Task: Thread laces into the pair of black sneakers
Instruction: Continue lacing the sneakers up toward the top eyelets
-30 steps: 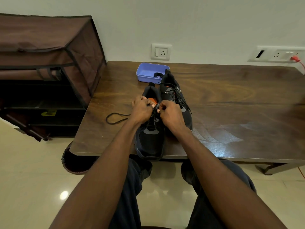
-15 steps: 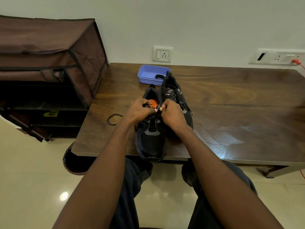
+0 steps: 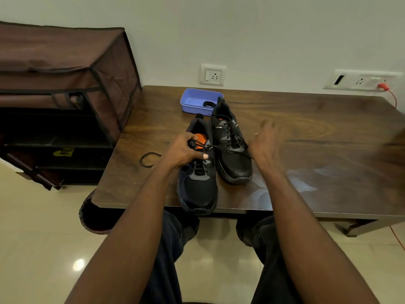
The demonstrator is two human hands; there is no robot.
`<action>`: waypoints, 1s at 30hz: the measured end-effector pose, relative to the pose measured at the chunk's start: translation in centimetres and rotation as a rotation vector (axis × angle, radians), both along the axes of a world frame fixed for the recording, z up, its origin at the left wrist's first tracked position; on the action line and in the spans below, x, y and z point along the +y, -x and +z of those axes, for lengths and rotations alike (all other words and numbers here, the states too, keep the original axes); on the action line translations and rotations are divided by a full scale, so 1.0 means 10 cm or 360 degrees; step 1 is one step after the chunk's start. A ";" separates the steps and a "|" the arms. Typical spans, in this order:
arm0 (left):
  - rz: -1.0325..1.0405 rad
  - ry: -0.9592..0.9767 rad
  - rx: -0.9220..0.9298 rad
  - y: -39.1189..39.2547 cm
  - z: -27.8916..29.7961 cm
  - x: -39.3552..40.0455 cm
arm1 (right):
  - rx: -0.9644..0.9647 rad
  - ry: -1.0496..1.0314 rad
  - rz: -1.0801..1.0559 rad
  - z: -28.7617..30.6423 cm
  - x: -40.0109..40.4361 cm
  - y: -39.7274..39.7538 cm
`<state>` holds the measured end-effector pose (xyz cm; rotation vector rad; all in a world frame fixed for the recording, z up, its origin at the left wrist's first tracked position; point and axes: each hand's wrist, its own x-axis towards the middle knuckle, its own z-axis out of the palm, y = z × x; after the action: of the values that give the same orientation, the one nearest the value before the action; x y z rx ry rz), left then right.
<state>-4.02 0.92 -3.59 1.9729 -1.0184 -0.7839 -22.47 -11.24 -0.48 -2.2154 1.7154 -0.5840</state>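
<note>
Two black sneakers stand side by side on the wooden table [image 3: 306, 137], toes toward me. The left sneaker [image 3: 198, 189] has an orange insole, and its toe reaches the table's front edge. My left hand [image 3: 182, 151] grips it at the tongue and top eyelets. A black lace [image 3: 228, 147] runs taut from those eyelets rightward across the laced right sneaker [image 3: 232, 159]. It ends at my right hand [image 3: 264, 148], which is blurred and drawn off to the right, fingers flared, apparently pinching the lace end. The lace's other end loops on the table [image 3: 149, 159] left of my left hand.
A blue plastic tray [image 3: 192, 100] holding a small black item sits behind the sneakers near the wall. A brown fabric shoe rack [image 3: 65, 84] stands left of the table. Wall sockets with an orange plug [image 3: 382, 86] are at the back right. My knees are under the front edge.
My right hand has left the eyelets and swung out to the right, drawing the lace taut across the right sneaker. My left hand stays on the left sneaker. The lace loop has shortened.
</note>
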 end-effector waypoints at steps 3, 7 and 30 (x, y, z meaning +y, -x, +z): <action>0.0016 -0.0001 -0.0018 0.01 0.00 0.00 | -0.0059 -0.0095 0.0666 -0.02 0.32 -0.35; 0.0023 -0.0008 -0.0078 0.00 -0.01 0.01 | 0.0187 -0.0072 0.0890 -0.08 0.45 -0.49; 0.0068 -0.0173 -0.0166 -0.11 0.12 0.24 | 0.0209 -0.0321 0.0788 0.00 0.34 -0.47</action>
<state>-2.90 3.29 -2.40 2.1406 -1.0090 -0.7328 -17.78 -7.86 -0.47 -2.4378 1.1418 -0.1425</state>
